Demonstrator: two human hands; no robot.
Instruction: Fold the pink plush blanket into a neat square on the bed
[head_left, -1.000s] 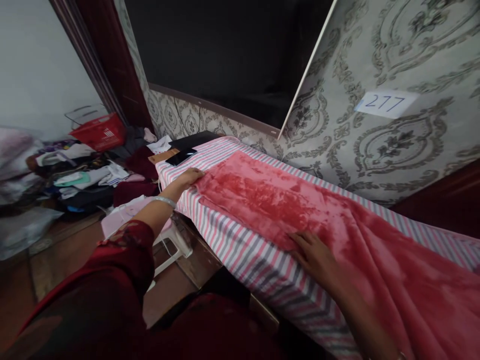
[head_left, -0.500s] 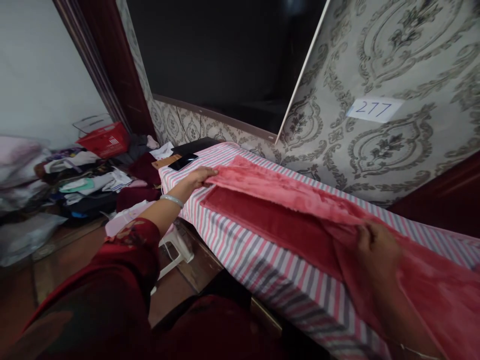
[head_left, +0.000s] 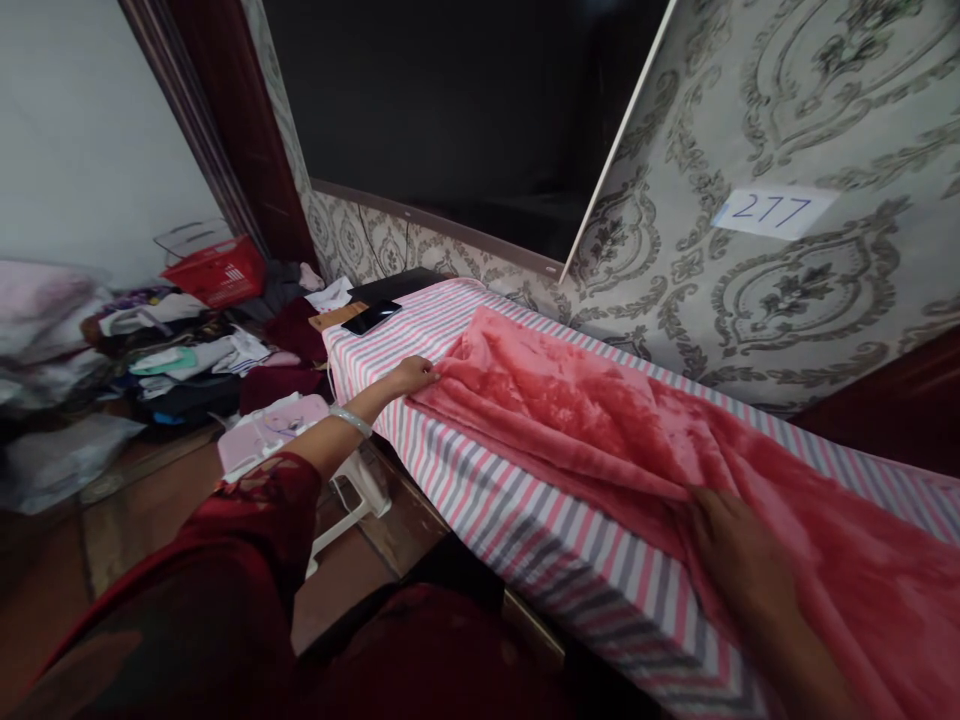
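A plush coral-red blanket (head_left: 570, 385) lies partly folded along a table spread with a pink, grey and white striped cloth (head_left: 480, 500). My left hand (head_left: 414, 376) pinches the blanket's near left corner, its fingers closed on the edge. Farther right, my right hand (head_left: 731, 535) is closed on the folded front edge, with its fingertips partly hidden in the plush. Between my hands the upper layer lies over the lower one, and its surface is wrinkled. The blanket's right end runs out of view.
A phone (head_left: 373, 317) lies at the table's far left corner beside a brown item (head_left: 337, 316). Clothes are heaped on the left around a red basket (head_left: 217, 275). Below stands a white stool (head_left: 364, 495). A large TV (head_left: 465, 110) hangs above the table.
The blanket's raised front edge has come down toward me over the darker lower layer, which is now mostly covered. Both hands have moved nearer the table's front edge, still gripping.
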